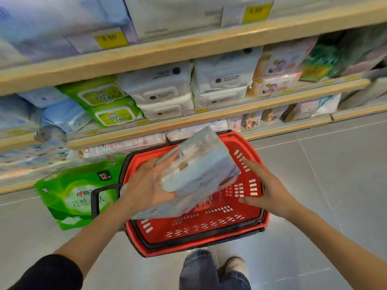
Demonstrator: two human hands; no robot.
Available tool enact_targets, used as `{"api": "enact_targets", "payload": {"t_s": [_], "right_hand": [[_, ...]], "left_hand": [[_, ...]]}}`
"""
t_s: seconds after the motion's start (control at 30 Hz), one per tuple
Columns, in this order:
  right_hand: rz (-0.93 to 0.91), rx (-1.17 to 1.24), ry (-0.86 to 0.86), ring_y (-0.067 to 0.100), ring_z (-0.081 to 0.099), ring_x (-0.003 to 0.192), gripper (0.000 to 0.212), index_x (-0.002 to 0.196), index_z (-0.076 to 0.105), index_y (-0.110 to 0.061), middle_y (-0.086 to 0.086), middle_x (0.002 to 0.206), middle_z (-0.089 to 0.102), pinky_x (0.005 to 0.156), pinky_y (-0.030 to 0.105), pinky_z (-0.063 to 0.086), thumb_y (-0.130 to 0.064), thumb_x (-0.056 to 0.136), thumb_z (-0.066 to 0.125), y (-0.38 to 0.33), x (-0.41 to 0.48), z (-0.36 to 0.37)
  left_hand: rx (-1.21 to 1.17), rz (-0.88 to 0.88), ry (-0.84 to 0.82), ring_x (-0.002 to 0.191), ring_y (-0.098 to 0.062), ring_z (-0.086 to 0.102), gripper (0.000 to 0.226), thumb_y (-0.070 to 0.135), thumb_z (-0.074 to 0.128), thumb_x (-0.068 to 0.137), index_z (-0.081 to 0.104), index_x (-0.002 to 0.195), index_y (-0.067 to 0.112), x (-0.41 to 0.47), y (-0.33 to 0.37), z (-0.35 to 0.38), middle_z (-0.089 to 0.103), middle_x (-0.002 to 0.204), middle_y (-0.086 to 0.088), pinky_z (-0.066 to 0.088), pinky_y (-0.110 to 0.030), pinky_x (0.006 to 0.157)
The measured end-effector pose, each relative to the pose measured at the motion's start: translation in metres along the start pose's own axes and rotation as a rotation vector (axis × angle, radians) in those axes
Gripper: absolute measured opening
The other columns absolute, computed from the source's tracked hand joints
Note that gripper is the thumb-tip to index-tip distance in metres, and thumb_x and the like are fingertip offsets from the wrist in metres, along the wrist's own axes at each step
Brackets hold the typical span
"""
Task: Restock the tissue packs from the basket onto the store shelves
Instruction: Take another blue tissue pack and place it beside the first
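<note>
Head view: left hand [146,183] holds, seemingly, blurred tissue pack [196,172] above basket [209,237].

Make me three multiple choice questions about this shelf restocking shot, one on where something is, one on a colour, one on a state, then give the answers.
1. Where does the green tissue bag stand?
A. inside the basket
B. on the floor to the left of the basket
C. on the top shelf

2. What colour is the basket?
A. red
B. blue
C. yellow

3. How is the pale blue tissue pack held?
A. lying untouched in the basket
B. pinched by the right hand alone
C. gripped by the left hand, with the right hand open beside it

Answers: B, it stands on the grey floor beside the basket's black handle; A, its slotted walls are red; C, the left fingers wrap the pack while the right hand's fingers are spread.
</note>
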State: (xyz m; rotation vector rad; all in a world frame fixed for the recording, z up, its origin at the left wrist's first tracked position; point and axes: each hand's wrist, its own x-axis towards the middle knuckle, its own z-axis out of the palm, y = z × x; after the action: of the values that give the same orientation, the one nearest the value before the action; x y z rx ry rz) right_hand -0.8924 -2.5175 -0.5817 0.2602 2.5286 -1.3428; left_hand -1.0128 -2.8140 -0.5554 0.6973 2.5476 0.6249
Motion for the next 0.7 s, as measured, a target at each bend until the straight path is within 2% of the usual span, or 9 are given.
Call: {"api": "enact_targets", "payload": {"t_s": [0.1,0.23,0.3,0.37,0.43,0.5,0.57,0.63,0.7], "right_hand": [[-0.041,-0.004,0.018,0.01,0.029,0.135,0.096,0.135,0.017,-0.053,-0.011,0.146,0.029,0.109,0.038,0.033,-0.049,0.058,0.074,-0.038,-0.008,-0.027],[-0.078,0.08,0.082,0.007,0.017,0.137,0.095,0.134,0.019,-0.047,-0.009,0.147,0.02,0.112,0.03,0.024,-0.026,0.066,0.082,-0.095,-0.018,-0.066],[-0.145,0.09,0.149,0.006,0.011,0.142,0.097,0.14,0.02,-0.043,-0.022,0.146,0.018,0.114,0.042,0.024,-0.028,0.067,0.081,-0.126,-0.022,-0.09],[-0.213,0.118,0.216,0.003,0.006,0.143,0.099,0.14,0.018,-0.048,-0.027,0.148,0.016,0.113,0.046,0.025,-0.038,0.063,0.08,-0.159,-0.027,-0.117],[-0.27,0.144,0.27,0.0,0.003,0.143,0.099,0.139,0.017,-0.054,-0.023,0.152,0.015,0.113,0.046,0.026,-0.046,0.061,0.076,-0.195,-0.034,-0.148],[-0.345,0.171,0.3,0.004,0.008,0.143,0.099,0.136,0.017,-0.059,-0.032,0.148,0.015,0.111,0.045,0.03,-0.048,0.059,0.078,-0.231,-0.043,-0.179],[-0.406,0.226,0.306,0.009,0.014,0.143,0.101,0.131,0.016,-0.066,-0.035,0.143,0.017,0.105,0.033,0.036,-0.06,0.051,0.078,-0.268,-0.054,-0.207],[-0.472,0.274,0.31,0.008,0.021,0.141,0.104,0.132,0.014,-0.066,-0.027,0.147,0.02,0.102,0.03,0.038,-0.065,0.049,0.076,-0.306,-0.065,-0.231],[-0.542,0.326,0.308,0.006,0.03,0.137,0.108,0.137,0.012,-0.059,-0.024,0.15,0.022,0.104,0.039,0.039,-0.05,0.055,0.081,-0.343,-0.076,-0.252]], "left_hand": [[-0.158,0.025,0.139,0.113,-0.017,0.049,0.103,0.061,0.065,0.045,0.014,0.134,0.06,-0.008,0.031,-0.058,0.05,0.124,0.006,0.039,-0.027,0.094],[-0.278,0.02,0.255,0.127,-0.009,0.044,0.099,0.059,0.072,0.044,0.021,0.128,0.068,-0.023,0.079,-0.138,0.045,0.138,0.014,0.037,-0.035,0.107],[-0.338,0.056,0.328,0.127,0.008,0.04,0.095,0.057,0.075,0.045,0.027,0.127,0.066,-0.037,0.106,-0.178,0.04,0.137,0.034,0.033,-0.017,0.106],[-0.401,0.067,0.413,0.12,0.022,0.037,0.093,0.055,0.076,0.043,0.031,0.124,0.063,-0.055,0.134,-0.217,0.036,0.129,0.047,0.031,0.001,0.094],[-0.453,0.066,0.485,0.116,0.016,0.045,0.096,0.053,0.078,0.04,0.034,0.125,0.06,-0.075,0.159,-0.253,0.045,0.132,0.036,0.037,-0.001,0.09],[-0.544,0.074,0.526,0.115,0.002,0.054,0.104,0.052,0.081,0.037,0.038,0.131,0.053,-0.094,0.181,-0.288,0.054,0.131,0.02,0.047,-0.019,0.092],[-0.621,0.105,0.555,0.112,-0.008,0.059,0.108,0.056,0.086,0.032,0.044,0.131,0.048,-0.111,0.204,-0.322,0.061,0.125,0.012,0.05,-0.038,0.093],[-0.714,0.166,0.598,0.106,-0.011,0.064,0.098,0.058,0.087,0.027,0.053,0.118,0.053,-0.124,0.227,-0.353,0.067,0.116,0.01,0.054,-0.038,0.087],[-0.792,0.229,0.627,0.095,-0.008,0.067,0.091,0.055,0.088,0.023,0.057,0.108,0.056,-0.137,0.25,-0.383,0.071,0.107,0.011,0.057,-0.027,0.073]]}}
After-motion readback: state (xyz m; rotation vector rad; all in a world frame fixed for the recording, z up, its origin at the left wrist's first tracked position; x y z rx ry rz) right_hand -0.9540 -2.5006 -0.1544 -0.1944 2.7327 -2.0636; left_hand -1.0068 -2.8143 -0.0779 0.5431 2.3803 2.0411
